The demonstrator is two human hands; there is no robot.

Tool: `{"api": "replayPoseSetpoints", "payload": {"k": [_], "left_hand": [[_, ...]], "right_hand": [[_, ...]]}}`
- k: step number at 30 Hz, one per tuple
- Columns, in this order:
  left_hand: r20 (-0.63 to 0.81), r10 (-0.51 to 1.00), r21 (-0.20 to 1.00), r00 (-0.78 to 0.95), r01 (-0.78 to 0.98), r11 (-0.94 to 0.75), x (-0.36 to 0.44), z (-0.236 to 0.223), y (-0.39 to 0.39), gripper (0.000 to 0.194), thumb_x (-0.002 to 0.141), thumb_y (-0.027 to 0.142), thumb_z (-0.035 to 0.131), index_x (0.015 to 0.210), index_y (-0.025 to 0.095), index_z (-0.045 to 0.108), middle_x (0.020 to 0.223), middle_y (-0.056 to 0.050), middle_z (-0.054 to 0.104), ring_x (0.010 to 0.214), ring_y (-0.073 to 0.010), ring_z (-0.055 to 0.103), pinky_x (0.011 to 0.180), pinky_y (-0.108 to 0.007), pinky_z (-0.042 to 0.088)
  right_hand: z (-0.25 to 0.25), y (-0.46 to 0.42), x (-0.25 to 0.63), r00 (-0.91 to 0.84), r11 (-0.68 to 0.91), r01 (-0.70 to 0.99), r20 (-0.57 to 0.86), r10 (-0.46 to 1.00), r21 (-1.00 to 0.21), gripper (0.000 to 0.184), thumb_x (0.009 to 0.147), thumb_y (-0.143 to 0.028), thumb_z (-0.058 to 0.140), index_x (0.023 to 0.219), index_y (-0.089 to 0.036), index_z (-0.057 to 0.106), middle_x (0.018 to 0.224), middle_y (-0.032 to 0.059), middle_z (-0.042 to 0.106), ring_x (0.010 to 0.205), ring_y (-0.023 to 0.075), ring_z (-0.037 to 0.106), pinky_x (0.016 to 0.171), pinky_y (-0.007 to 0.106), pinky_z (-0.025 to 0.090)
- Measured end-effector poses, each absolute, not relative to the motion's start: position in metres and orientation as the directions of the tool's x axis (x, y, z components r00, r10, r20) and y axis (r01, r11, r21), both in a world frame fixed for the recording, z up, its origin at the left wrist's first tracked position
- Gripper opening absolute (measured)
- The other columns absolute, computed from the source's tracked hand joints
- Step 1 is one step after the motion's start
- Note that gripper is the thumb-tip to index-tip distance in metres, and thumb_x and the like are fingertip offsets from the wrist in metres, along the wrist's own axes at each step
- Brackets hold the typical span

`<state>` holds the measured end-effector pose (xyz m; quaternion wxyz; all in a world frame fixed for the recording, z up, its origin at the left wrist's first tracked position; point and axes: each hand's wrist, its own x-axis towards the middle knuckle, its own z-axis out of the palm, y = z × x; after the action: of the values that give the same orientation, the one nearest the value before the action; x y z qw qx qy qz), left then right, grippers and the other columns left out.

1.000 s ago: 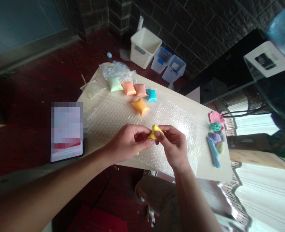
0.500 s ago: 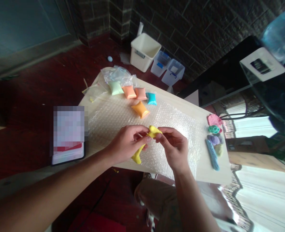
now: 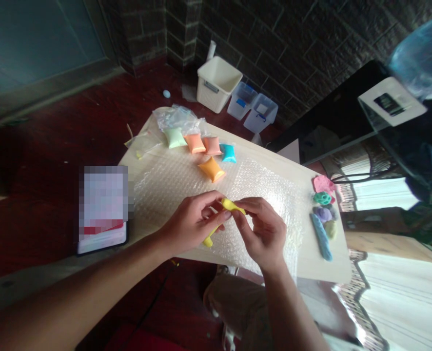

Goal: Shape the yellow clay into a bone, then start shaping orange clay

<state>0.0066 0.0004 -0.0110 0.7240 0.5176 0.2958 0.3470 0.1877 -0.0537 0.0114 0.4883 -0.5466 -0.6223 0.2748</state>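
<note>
Yellow modelling clay (image 3: 232, 205) is pinched between both hands above the bubble wrap (image 3: 270, 195). My left hand (image 3: 192, 219) closes on it from the left, thumb and forefinger at its upper part. A thinner yellow end (image 3: 209, 239) hangs below my left fingers; the stretch between is hidden by them. My right hand (image 3: 263, 229) grips the clay's right end between thumb and fingertips. Just beyond the hands lies an orange clay packet (image 3: 212, 169). Behind it are a light green packet (image 3: 175, 138), two peach-orange packets (image 3: 195, 144) and a turquoise packet (image 3: 228, 153).
Along the table's right end sit pink clay (image 3: 323, 184), green clay (image 3: 322, 198), purple clay (image 3: 323, 213) and a blue clay roll (image 3: 322, 237). A tablet (image 3: 104, 209) stands at the left edge. Crumpled plastic bags (image 3: 179, 117) lie at the back; bins (image 3: 218, 85) stand on the floor.
The clay's upper part has turned between my fingers and now looks smoother and more rounded. My right fingers have shifted along it. The hanging end shows less.
</note>
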Motion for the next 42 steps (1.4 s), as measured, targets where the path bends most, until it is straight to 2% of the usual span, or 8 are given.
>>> {"api": "replayPoseSetpoints", "payload": {"k": [5,8,14,18,22,26,34,42], "left_hand": [[-0.063,0.801,0.92,0.595,-0.277,0.278,0.009,-0.01,-0.001,0.032,0.096,0.045,0.074,0.11,0.018,0.064,0.098,-0.006,0.076,0.078,-0.0168,0.076,0.072,-0.028,0.067],[-0.032,0.812,0.926,0.582,-0.288,0.243,0.009,-0.008,-0.002,0.028,0.098,0.044,0.071,0.108,0.018,0.067,0.096,-0.005,0.074,0.083,-0.0181,0.076,0.077,-0.03,0.066],[0.199,0.884,0.966,0.423,-0.235,-0.105,0.004,-0.002,-0.002,0.022,0.099,0.035,0.072,0.116,0.022,0.075,0.116,-0.009,0.067,0.114,-0.0236,0.068,0.101,-0.037,0.06],[0.298,0.867,0.952,0.4,-0.057,-0.301,-0.001,0.003,-0.001,0.026,0.097,0.032,0.074,0.12,0.023,0.076,0.11,-0.007,0.069,0.107,-0.0232,0.066,0.099,-0.039,0.057],[0.168,0.873,0.983,0.458,-0.15,-0.11,0.0,0.001,-0.001,0.024,0.1,0.037,0.071,0.119,0.022,0.074,0.111,-0.006,0.076,0.098,-0.0205,0.072,0.089,-0.034,0.06],[0.127,0.864,0.959,0.488,-0.281,0.018,0.005,-0.007,-0.002,0.024,0.101,0.035,0.071,0.119,0.02,0.072,0.119,-0.009,0.077,0.109,-0.0233,0.076,0.096,-0.034,0.061],[0.215,0.861,0.971,0.461,-0.196,-0.138,0.004,-0.011,-0.004,0.031,0.101,0.031,0.069,0.13,0.021,0.065,0.12,-0.009,0.076,0.109,-0.0229,0.076,0.097,-0.035,0.063],[0.257,0.858,0.966,0.444,-0.124,-0.225,0.002,-0.012,-0.003,0.027,0.101,0.028,0.067,0.127,0.021,0.07,0.119,-0.007,0.079,0.109,-0.0208,0.077,0.096,-0.031,0.063]], "right_hand": [[0.011,-0.052,0.186,0.141,0.138,0.1,0.152,0.978,-0.985,0.026,0.088,-0.027,0.086,0.114,-0.028,0.079,0.104,0.0059,0.075,0.093,0.0207,0.073,0.083,0.038,0.065],[0.014,-0.051,0.186,0.132,0.095,0.033,0.099,0.986,-0.995,0.026,0.087,-0.031,0.087,0.113,-0.03,0.08,0.103,0.0046,0.074,0.089,0.0196,0.072,0.076,0.036,0.065],[0.022,-0.055,0.181,0.143,0.202,0.194,0.232,0.962,-0.96,0.02,0.094,-0.023,0.079,0.112,-0.032,0.083,0.098,0.0053,0.073,0.092,0.0212,0.069,0.08,0.037,0.059],[0.023,-0.061,0.179,0.13,0.243,0.309,0.294,0.947,-0.92,0.026,0.094,-0.021,0.078,0.117,-0.033,0.081,0.099,0.0059,0.073,0.092,0.0227,0.068,0.079,0.04,0.056],[0.019,-0.063,0.179,0.094,0.201,0.253,0.231,0.968,-0.946,0.028,0.095,-0.021,0.078,0.12,-0.032,0.08,0.106,0.0075,0.078,0.094,0.0231,0.072,0.082,0.041,0.06],[0.015,-0.06,0.178,0.123,0.116,0.106,0.129,0.984,-0.987,0.033,0.091,-0.025,0.083,0.124,-0.029,0.077,0.102,0.0058,0.081,0.088,0.0198,0.076,0.079,0.037,0.065],[0.012,-0.057,0.18,0.136,0.137,0.109,0.151,0.979,-0.985,0.028,0.093,-0.024,0.081,0.12,-0.029,0.081,0.11,0.0067,0.081,0.092,0.0201,0.078,0.082,0.037,0.068],[0.009,-0.057,0.183,0.121,0.173,0.146,0.191,0.974,-0.974,0.029,0.094,-0.018,0.079,0.12,-0.031,0.082,0.104,0.0053,0.08,0.092,0.0185,0.075,0.077,0.033,0.064]]}}
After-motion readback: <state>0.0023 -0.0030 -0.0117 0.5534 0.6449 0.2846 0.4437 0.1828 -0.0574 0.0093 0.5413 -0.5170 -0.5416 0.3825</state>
